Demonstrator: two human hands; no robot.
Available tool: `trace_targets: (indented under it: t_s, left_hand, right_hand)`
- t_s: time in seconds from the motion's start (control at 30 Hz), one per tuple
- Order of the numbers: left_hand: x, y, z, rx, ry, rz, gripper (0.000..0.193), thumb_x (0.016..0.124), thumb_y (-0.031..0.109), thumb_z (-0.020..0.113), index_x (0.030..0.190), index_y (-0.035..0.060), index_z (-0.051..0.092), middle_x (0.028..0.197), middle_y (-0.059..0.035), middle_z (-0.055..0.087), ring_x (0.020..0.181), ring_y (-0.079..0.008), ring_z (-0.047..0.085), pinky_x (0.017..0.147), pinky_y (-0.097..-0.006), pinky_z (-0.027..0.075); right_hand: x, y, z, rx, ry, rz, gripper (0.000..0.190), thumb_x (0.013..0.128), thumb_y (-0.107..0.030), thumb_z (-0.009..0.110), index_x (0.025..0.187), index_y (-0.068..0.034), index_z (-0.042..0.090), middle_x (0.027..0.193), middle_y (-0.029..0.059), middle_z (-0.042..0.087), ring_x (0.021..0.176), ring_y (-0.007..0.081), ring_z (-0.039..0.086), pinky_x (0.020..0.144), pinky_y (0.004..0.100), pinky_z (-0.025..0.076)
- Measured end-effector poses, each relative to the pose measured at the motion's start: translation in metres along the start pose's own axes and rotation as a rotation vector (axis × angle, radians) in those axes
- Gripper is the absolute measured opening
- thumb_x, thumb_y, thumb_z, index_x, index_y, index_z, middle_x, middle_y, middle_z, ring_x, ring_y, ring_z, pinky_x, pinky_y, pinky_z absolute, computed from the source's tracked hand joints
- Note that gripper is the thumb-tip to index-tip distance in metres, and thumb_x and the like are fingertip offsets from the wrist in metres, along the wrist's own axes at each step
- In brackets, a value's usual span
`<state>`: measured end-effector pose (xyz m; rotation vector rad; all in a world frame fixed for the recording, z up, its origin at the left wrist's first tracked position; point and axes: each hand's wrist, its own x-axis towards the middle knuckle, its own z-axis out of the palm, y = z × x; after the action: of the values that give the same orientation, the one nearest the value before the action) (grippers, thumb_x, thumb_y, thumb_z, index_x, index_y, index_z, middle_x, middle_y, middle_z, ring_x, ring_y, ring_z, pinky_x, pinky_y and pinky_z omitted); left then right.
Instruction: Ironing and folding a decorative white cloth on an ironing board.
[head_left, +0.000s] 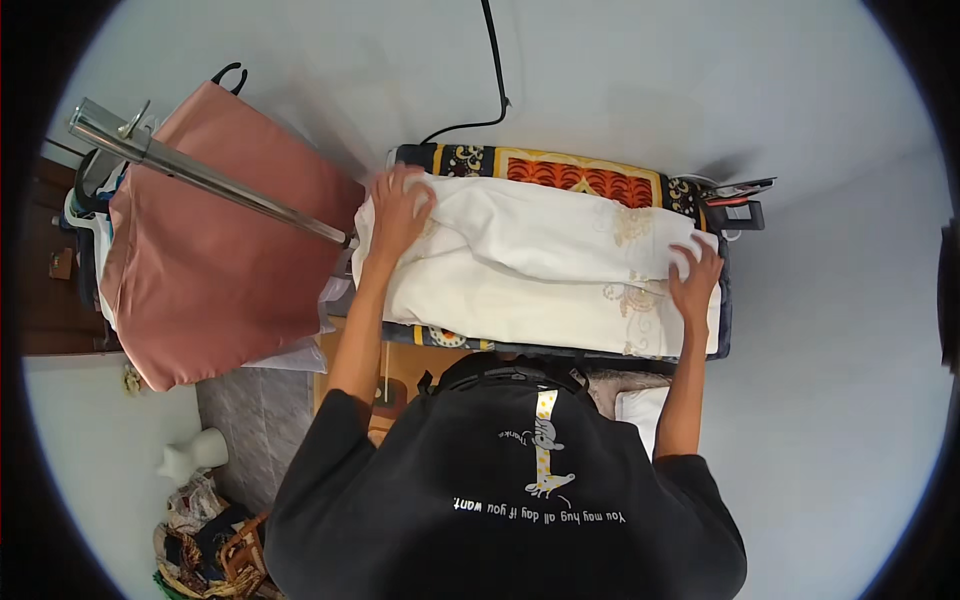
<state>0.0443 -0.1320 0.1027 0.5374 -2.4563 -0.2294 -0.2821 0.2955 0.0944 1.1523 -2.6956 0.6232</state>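
A white cloth garment (517, 255) with gold embroidery lies lengthwise before me, its upper layer creased along the middle. Beneath it is a padded board with a patterned cover (581, 176) in dark grey, yellow and orange-red. My left hand (399, 206) rests at the garment's left end, fingers spread and curved, slightly blurred. At the right end, my right hand (697, 274) touches the cloth beside the embroidered band (636, 296), with thumb and fingers apart. The garment's underside is hidden.
A pink satin cloth (232, 240) hangs at the left behind a metal pole (240, 191). Beyond the board's right end is a black holder (739, 215). A black cable (495, 67) runs down the wall. Lower left, a pile of cloths and baskets (210, 547) sits on the floor.
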Motion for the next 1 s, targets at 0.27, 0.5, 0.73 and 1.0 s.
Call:
trace_targets:
  t_s: [0.27,0.5,0.73,1.0]
  left_hand:
    - [-0.038,-0.009,0.006,0.044,0.184,-0.273,0.034,0.088,0.025,0.076,0.120,0.0161,0.068,0.137,-0.0097,0.053,0.133,-0.0374,0.039,0.112,-0.0531,0.030]
    - [0.000,-0.066,-0.002,0.046,-0.144,-0.127,0.044,0.089,0.035,0.074,0.130,0.0240,0.068,0.143,-0.0120,0.050,0.138,-0.0366,0.035,0.117,-0.0546,0.020]
    - [-0.010,-0.064,-0.023,0.101,-0.326,-0.088,0.052,0.078,0.026,0.083,0.127,0.0254,0.069,0.146,-0.0115,0.045,0.144,-0.0383,0.029,0.123,-0.0611,0.013]
    - [-0.013,-0.044,-0.033,0.071,-0.265,-0.130,0.042,0.080,0.012,0.078,0.120,0.0235,0.068,0.144,-0.0106,0.047,0.144,-0.0381,0.032,0.122,-0.0592,0.018]
  right_hand:
    - [-0.040,-0.014,0.001,-0.051,-0.048,-0.077,0.030,0.083,-0.022,0.074,0.112,-0.025,0.077,0.152,0.0078,0.047,0.149,0.0348,0.031,0.121,0.0697,0.003]
    - [-0.016,-0.176,0.035,0.331,-0.094,-0.428,0.038,0.078,-0.030,0.084,0.113,-0.021,0.074,0.145,0.0104,0.053,0.142,0.0353,0.041,0.120,0.0659,0.012]
    - [-0.014,-0.233,0.104,0.218,-0.024,-0.451,0.030,0.073,-0.005,0.076,0.101,-0.015,0.073,0.146,0.0108,0.047,0.145,0.0357,0.035,0.121,0.0693,0.010]
    - [-0.039,-0.227,0.091,0.274,-0.065,-0.414,0.034,0.074,-0.012,0.079,0.107,-0.017,0.073,0.144,0.0090,0.050,0.141,0.0335,0.038,0.123,0.0626,0.010]
